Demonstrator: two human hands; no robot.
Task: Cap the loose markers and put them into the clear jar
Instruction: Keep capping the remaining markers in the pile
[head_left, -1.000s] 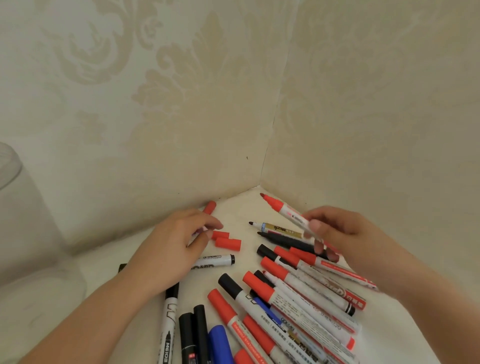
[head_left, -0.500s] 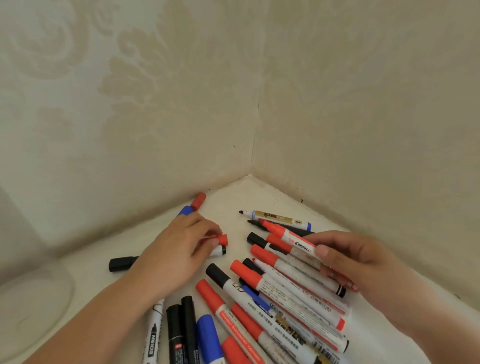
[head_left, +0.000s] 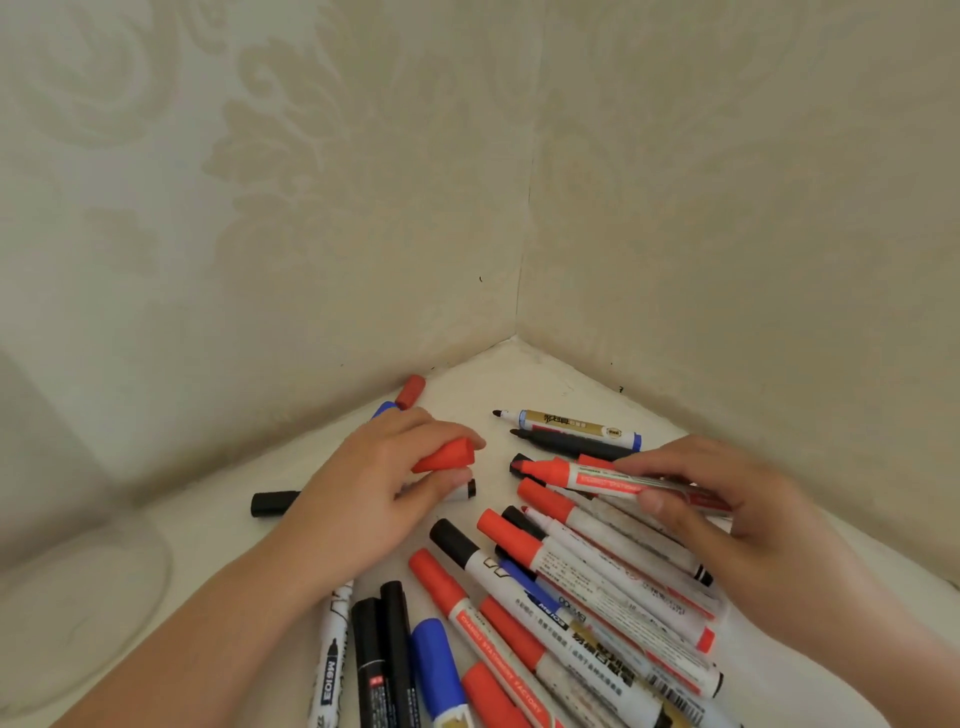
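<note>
Here the clear glass jar (head_left: 78, 587) shows only as a faint rounded base at the near left edge of the pale worktop (head_left: 524, 379); whether anything lies in it cannot be told. The left hand (head_left: 374, 488) has its fingers curled round a loose red marker cap (head_left: 447, 456), pinched between thumb and forefinger, open end pointing right. The right hand (head_left: 727, 519) grips an uncapped red marker with a white barrel (head_left: 587, 475), fingers clamped over the barrel and thumb under it, its bare tip pointing left toward the cap, the two a little apart. Beneath the left hand lie a black-capped marker (head_left: 275, 503) and, further off by the wall, a red cap (head_left: 411, 391) and a blue cap (head_left: 384, 409). A gold-labelled marker with a bare black tip (head_left: 566, 423) lies far right, with a black uncapped marker (head_left: 566, 442) just beside it. The near middle holds a heap of red, black and blue markers (head_left: 545, 597), overlapping, most with caps on. The worktop runs into a corner where two walls with cream damask wallpaper (head_left: 260, 182) meet.
</note>
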